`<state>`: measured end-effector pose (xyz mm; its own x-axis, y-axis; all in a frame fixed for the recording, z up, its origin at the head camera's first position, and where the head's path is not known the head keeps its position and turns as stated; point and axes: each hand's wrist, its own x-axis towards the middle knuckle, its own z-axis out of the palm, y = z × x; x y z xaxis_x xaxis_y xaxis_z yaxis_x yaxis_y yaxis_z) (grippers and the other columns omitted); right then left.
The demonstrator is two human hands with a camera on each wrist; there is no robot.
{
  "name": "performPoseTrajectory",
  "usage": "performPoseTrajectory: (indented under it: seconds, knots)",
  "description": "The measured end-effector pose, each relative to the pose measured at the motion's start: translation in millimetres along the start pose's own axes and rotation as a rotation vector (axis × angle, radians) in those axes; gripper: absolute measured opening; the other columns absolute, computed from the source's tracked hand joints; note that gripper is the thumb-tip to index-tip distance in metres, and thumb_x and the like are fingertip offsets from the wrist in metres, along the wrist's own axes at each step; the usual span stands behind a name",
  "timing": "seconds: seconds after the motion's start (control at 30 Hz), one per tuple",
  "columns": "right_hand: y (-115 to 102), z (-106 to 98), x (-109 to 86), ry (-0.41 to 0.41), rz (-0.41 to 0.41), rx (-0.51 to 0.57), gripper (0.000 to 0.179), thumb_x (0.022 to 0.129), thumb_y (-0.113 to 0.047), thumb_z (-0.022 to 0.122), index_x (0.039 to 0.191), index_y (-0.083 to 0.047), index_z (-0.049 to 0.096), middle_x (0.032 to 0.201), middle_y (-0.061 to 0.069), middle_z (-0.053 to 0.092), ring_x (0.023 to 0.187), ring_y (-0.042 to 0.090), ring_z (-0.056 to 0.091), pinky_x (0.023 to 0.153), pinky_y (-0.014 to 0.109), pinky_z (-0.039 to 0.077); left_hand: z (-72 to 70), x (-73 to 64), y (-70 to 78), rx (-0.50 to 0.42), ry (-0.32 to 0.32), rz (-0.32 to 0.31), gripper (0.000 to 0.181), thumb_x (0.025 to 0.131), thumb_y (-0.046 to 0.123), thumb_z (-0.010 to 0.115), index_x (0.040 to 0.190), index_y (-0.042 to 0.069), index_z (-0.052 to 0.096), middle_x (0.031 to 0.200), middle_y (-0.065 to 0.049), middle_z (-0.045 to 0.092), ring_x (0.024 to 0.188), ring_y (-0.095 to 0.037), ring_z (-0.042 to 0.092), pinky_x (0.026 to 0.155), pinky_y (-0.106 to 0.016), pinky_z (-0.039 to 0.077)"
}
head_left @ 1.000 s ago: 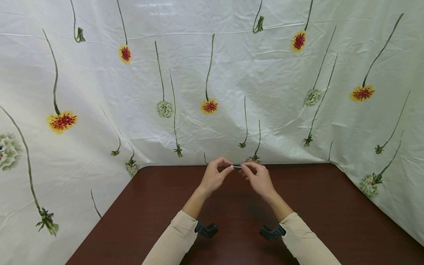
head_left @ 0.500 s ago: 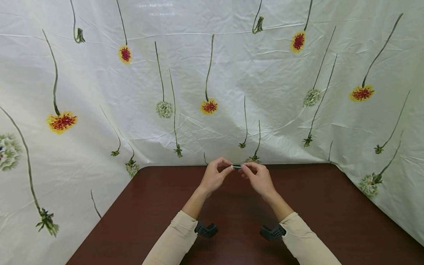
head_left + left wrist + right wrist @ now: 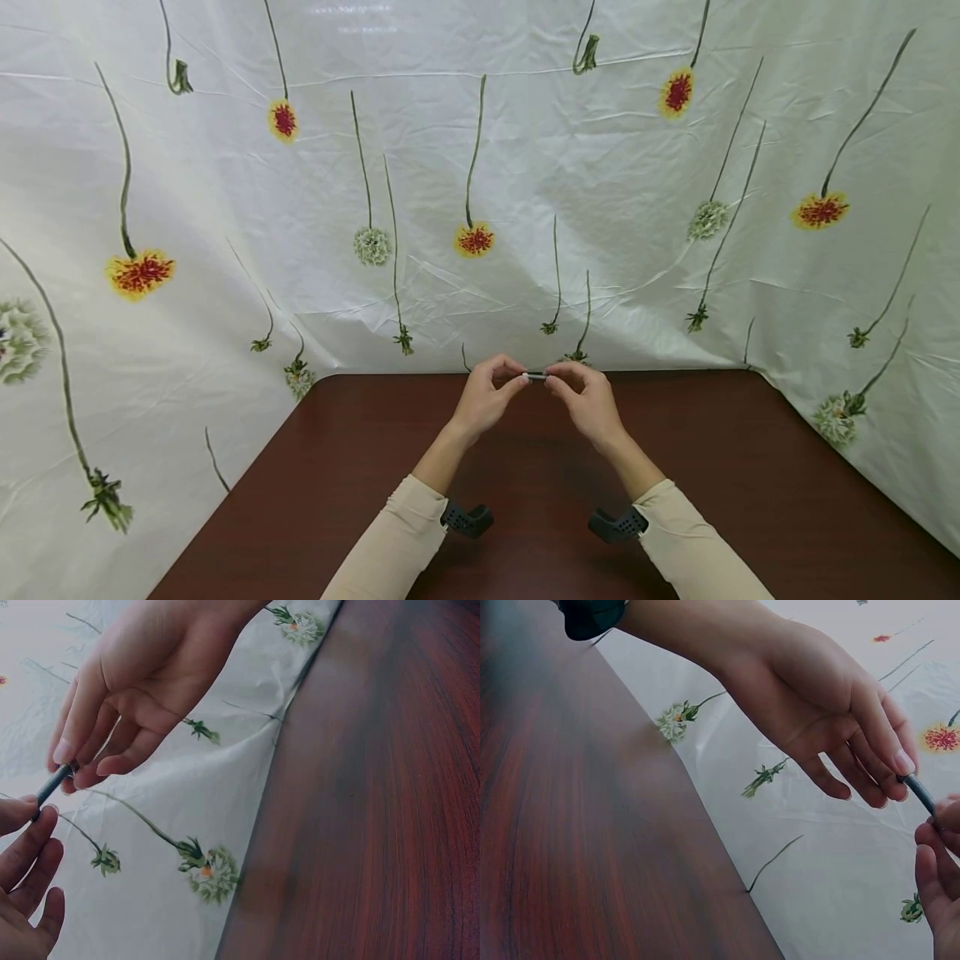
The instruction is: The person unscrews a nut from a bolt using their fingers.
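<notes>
A short, thin, dark grey rod [image 3: 536,377] is held level between both hands, above the far part of the table. My left hand [image 3: 482,402] pinches its left end between thumb and fingertips. At the other end, my right hand [image 3: 591,407] does the same. In the left wrist view the ridged-looking rod [image 3: 52,782] spans the gap between the two sets of fingertips. The right wrist view shows the rod [image 3: 921,795] too, its ends covered by the fingers. Its exact kind cannot be made out.
Beneath the hands is a dark reddish-brown wooden table [image 3: 360,500]. A white cloth [image 3: 420,167] printed with flowers hangs behind and along its sides. Each wrist wears a black strap device, one on the left [image 3: 468,521] and one on the right [image 3: 618,527].
Both hands and the rod stay nearly in place. The right hand's lower fingers, visible below its thumb before, are now hidden in the head view.
</notes>
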<state>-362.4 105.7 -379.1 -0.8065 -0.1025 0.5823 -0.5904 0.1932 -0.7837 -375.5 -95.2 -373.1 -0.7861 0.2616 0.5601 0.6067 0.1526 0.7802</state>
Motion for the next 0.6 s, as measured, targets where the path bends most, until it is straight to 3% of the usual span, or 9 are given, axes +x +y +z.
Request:
performPoseTrajectory:
  seconds: [0.1,0.23,0.4,0.5,0.6]
  knots:
    - [-1,0,-0.7,-0.012,-0.034,0.008,0.017,0.097,0.000,0.072,0.114,0.004,0.073,0.113,0.017,0.072,0.104,0.036,0.071,0.083,0.029,0.055,-0.7,-0.3,0.6,0.005,-0.006,-0.004,0.008,0.100,0.005,0.069,0.107,0.003,0.071,0.103,-0.012,0.074,0.099,-0.029,0.067,0.087,-0.052,0.049]
    - [-23,0,-5.9,-0.030,-0.027,0.024,0.026,0.097,0.005,0.069,0.122,0.009,0.067,0.120,0.028,0.067,0.108,0.044,0.068,0.084,0.031,0.054,-1.9,-0.7,0.2,0.014,-0.009,-0.011,0.006,0.100,0.007,0.070,0.106,0.007,0.071,0.102,-0.007,0.075,0.097,-0.022,0.066,0.086,-0.046,0.050]
    - [-39,-1,-8.0,-0.041,0.053,0.025,0.024,0.102,0.001,0.063,0.122,0.014,0.065,0.111,0.031,0.070,0.100,0.047,0.069,0.086,0.045,0.057,-1.7,-0.5,0.6,0.008,-0.010,-0.014,0.007,0.100,0.007,0.070,0.107,0.007,0.071,0.104,-0.011,0.074,0.096,-0.023,0.067,0.086,-0.049,0.051]
    - [-26,0,-4.2,-0.041,0.061,0.020,0.021,0.103,0.001,0.062,0.117,0.016,0.067,0.104,0.029,0.071,0.096,0.047,0.069,0.084,0.046,0.058,-1.5,-0.4,0.5,0.003,-0.008,-0.015,0.007,0.100,0.006,0.070,0.107,0.007,0.071,0.104,-0.009,0.075,0.096,-0.025,0.067,0.088,-0.052,0.050]
    - [-10,1,-0.9,-0.030,0.035,0.001,0.019,0.100,0.003,0.065,0.116,0.013,0.068,0.104,0.027,0.071,0.094,0.044,0.069,0.079,0.036,0.058,-1.4,-0.4,0.3,0.004,-0.008,-0.010,0.007,0.099,0.006,0.070,0.107,0.006,0.071,0.103,-0.008,0.075,0.098,-0.027,0.067,0.088,-0.051,0.050]
